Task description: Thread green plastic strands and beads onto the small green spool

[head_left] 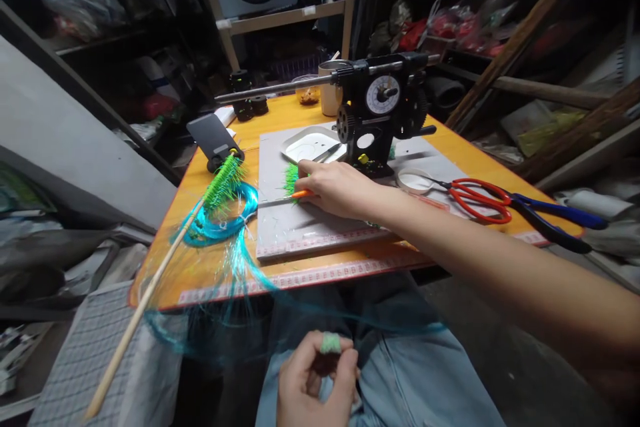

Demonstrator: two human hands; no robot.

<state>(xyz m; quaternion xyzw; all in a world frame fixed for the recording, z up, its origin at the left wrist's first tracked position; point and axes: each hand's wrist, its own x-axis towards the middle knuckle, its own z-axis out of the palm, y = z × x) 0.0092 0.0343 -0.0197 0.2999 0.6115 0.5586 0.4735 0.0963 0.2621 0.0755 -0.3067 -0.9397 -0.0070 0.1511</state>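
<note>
My right hand (336,188) reaches over the grey board (280,240) with its fingers drawn together. Its fingertips meet a tuft of bright green bristles (291,180), and an orange-handled thin tool (301,194) shows beneath them. What the fingers pinch is hidden. My left hand (317,383) is above my lap, fingers curled and thumb close to the index finger, which wears pale green tape (331,343). Whatever is between those fingers is too small to tell. A wooden stick (150,293) carries green bristly strips (223,181) beside a coil of blue strands (215,230).
A black geared device (373,117) with a long metal rod stands behind my right hand, near a white tray (293,147). Red-handled scissors (480,200) and blue-handled pliers (555,213) lie to the right. Blue strands hang over the table's front edge. A phone (210,137) leans at left.
</note>
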